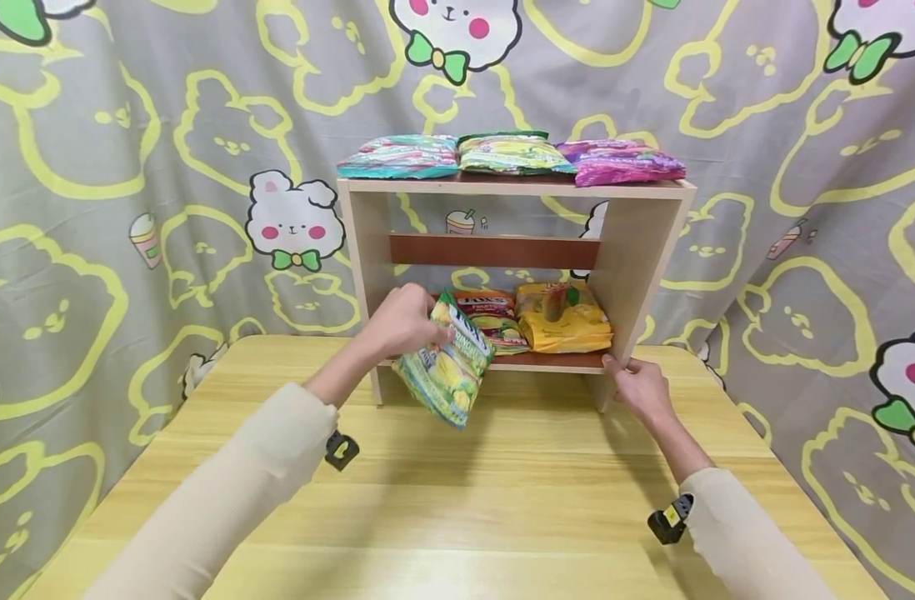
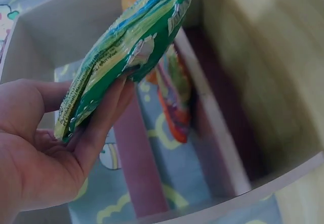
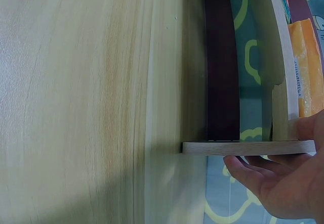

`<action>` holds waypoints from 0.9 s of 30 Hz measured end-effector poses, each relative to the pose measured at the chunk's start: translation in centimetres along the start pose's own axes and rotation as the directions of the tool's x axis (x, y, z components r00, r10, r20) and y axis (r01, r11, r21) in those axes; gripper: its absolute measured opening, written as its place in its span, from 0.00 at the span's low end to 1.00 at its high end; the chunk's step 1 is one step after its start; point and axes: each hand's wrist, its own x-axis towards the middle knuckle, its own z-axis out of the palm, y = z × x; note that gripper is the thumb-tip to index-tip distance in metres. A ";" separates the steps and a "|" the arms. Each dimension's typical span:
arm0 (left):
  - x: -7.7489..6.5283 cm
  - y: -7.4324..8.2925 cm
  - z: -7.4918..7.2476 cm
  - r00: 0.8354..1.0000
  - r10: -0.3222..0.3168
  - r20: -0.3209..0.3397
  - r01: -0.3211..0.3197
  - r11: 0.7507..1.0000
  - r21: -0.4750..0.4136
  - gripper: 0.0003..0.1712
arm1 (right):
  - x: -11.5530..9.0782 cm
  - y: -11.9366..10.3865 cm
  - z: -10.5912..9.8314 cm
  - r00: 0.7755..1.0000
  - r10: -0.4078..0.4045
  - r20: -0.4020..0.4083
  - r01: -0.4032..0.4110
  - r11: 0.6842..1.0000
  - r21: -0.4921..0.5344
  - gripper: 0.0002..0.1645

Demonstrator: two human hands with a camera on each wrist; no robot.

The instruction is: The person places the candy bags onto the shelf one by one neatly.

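My left hand [image 1: 411, 323] pinches a green and yellow candy bag [image 1: 452, 367] by its upper part, in front of the lower shelf's left end. In the left wrist view the thumb and fingers lie on either side of that bag [image 2: 126, 52]. At the right, my right hand [image 1: 639, 385] grips the side panel of a small wooden shelf [image 1: 645, 258] low down; in the right wrist view the fingers lie under the panel edge [image 3: 248, 148]. On the lower board stand a red-orange candy bag [image 1: 495, 321] and a yellow candy bag [image 1: 566, 321].
On the shelf top lie a teal candy bag [image 1: 401, 157], a green-yellow one [image 1: 513, 154] and a purple one [image 1: 622, 160]. A brown back rail [image 1: 495, 250] crosses the shelf. The wooden table [image 1: 427, 517] extends toward me; a patterned curtain [image 1: 202, 167] hangs behind.
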 end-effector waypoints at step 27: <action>6.2 -0.8 1.0 0.901 -0.219 -0.374 0.207 0.976 -0.073 0.15 | 0.2 0.4 -0.2 1.000 0.004 0.000 -0.004 1.000 -0.001 0.38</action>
